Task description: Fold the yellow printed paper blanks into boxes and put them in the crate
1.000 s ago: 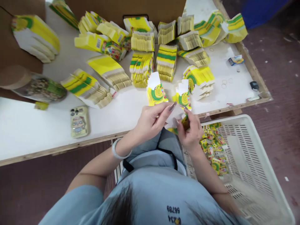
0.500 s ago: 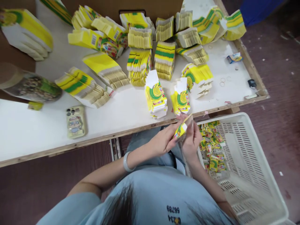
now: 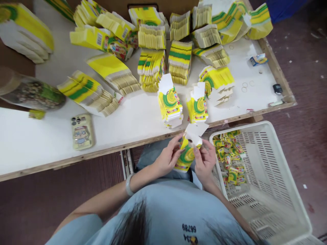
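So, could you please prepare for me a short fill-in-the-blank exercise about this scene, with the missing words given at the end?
The left hand and right hand hold a carton with a large yellow-and-____ swirl.
The bracelet is worn on the ____ arm.
The basket stands on the person's ____ side.
The table has a ____ top.

Missing words: green; left; right; white.

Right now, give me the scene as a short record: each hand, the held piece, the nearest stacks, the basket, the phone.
Left hand: holding the carton by its left side
Right hand: holding its right side
Held piece: yellow and green, white flaps at its far end
Nearest stacks: left stack and right stack, near the table edge
Basket: white, on the right, small yellow packs inside
Phone: on the table, camera side up
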Available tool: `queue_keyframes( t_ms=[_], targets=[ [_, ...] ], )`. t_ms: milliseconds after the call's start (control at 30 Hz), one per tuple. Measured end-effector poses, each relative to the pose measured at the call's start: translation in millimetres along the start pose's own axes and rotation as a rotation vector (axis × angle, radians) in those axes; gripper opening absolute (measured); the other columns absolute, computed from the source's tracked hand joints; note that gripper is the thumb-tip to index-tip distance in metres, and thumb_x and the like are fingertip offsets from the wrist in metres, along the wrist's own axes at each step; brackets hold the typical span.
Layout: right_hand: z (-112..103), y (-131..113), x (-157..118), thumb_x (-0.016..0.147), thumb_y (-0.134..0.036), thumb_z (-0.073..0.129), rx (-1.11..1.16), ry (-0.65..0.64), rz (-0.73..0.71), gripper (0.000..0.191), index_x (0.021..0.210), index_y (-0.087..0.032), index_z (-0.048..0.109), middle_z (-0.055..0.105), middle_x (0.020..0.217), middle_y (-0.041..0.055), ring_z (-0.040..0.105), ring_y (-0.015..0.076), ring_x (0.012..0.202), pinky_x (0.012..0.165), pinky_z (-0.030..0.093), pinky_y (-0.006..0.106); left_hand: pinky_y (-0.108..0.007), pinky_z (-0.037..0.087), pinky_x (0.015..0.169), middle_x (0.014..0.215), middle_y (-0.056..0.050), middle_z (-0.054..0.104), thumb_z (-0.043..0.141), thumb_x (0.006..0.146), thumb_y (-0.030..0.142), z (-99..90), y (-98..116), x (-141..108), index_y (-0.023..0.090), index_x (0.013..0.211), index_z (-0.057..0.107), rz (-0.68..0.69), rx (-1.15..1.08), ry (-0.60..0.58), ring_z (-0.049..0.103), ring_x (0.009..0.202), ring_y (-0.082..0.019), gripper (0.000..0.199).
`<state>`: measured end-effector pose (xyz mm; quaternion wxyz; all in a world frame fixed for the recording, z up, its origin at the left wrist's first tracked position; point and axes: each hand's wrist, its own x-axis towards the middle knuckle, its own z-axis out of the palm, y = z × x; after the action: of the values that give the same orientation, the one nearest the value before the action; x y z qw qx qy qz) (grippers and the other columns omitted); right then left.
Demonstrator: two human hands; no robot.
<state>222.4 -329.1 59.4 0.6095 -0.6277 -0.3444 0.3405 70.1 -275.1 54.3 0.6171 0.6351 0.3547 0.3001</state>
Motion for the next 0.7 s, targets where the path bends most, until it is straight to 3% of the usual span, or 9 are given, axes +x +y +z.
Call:
queue_keyframes(
  t_ms=[100,167,267,333,400,500,600,700],
  targets=[
    [-14.8,5.2,-2.9,0.093,-0.044,0.071,-0.015,-0.14,0.101,0.03,0.113,-0.023,0.067,0.079,0.099,0.0055,0.075,0.0192,0.085,0.076,0.062,0.032,-0.035,0.059,0.092,0.121,-0.013,0.072,0.045,0.107,0.049,-12.5,4.7,-8.0,0.019,0.158,0.034,-0.081,-0.098,-0.2,0.072,0.103,-0.023,0.06],
    [-22.9,6.1,-2.6,0.096,-0.045,0.067,-0.052,-0.228,0.148,0.023,0.1,-0.023,0.069,0.076,0.085,0.0018,0.07,0.0167,0.074,0.068,0.058,0.028,-0.032,0.058,0.086,0.113,-0.011,0.074,0.048,0.107,0.048,-18.2,9.4,-9.8,0.018,0.152,0.044,-0.122,-0.128,-0.308,0.071,0.096,-0.021,0.054],
    [-28.5,5.2,-2.6,0.101,-0.046,0.06,-0.13,-0.269,0.162,0.032,0.079,-0.022,0.062,0.06,0.066,-0.0039,0.053,0.0119,0.057,0.054,0.046,0.023,-0.03,0.056,0.082,0.1,-0.008,0.072,0.048,0.106,0.051,-17.3,12.2,-7.5,0.016,0.129,0.062,-0.137,-0.066,-0.339,0.068,0.087,-0.019,0.043],
    [-29.5,4.3,-3.5,0.102,-0.045,0.059,-0.165,-0.229,0.137,0.031,0.08,-0.023,0.06,0.058,0.066,-0.0041,0.052,0.0117,0.057,0.053,0.045,0.023,-0.029,0.055,0.081,0.101,-0.008,0.071,0.047,0.106,0.052,-12.3,11.4,-4.4,0.017,0.126,0.064,-0.152,-0.057,-0.293,0.066,0.085,-0.018,0.044],
    [-32.0,3.6,-4.2,0.102,-0.043,0.059,-0.196,-0.165,0.091,0.021,0.099,-0.023,0.065,0.066,0.073,-0.002,0.061,0.0136,0.062,0.059,0.051,0.025,-0.029,0.055,0.08,0.106,-0.009,0.071,0.049,0.106,0.051,-8.1,10.8,-1.4,0.018,0.146,0.053,-0.163,-0.092,-0.24,0.066,0.086,-0.017,0.052],
    [-44.8,2.1,-2.7,0.103,-0.037,0.059,-0.266,-0.187,-0.05,0.028,0.128,-0.025,0.066,0.08,0.093,0.005,0.076,0.0188,0.081,0.077,0.062,0.033,-0.03,0.056,0.084,0.112,-0.01,0.072,0.048,0.107,0.047,-8.2,12.1,0.7,0.022,0.166,0.025,-0.174,-0.101,-0.252,0.067,0.09,-0.018,0.069],
    [-64.0,-1.0,0.7,0.1,-0.047,0.064,-0.268,-0.426,-0.209,0.031,0.124,-0.031,0.075,0.08,0.122,0.0084,0.078,0.0258,0.111,0.095,0.064,0.042,-0.032,0.057,0.087,0.122,-0.013,0.073,0.042,0.108,0.052,-13.2,13.9,0.5,0.021,0.157,0.046,-0.148,-0.086,-0.326,0.069,0.095,-0.02,0.058],
    [-73.2,-4.3,0.1,0.092,-0.063,0.068,-0.211,-0.564,-0.123,0.046,0.126,-0.032,0.077,0.073,0.138,0.0112,0.072,0.0316,0.125,0.099,0.064,0.047,-0.031,0.057,0.08,0.112,-0.013,0.075,0.039,0.107,0.059,-14.0,14.2,-0.4,0.017,0.138,0.065,-0.12,-0.137,-0.288,0.07,0.088,-0.02,0.059]
  ],
)
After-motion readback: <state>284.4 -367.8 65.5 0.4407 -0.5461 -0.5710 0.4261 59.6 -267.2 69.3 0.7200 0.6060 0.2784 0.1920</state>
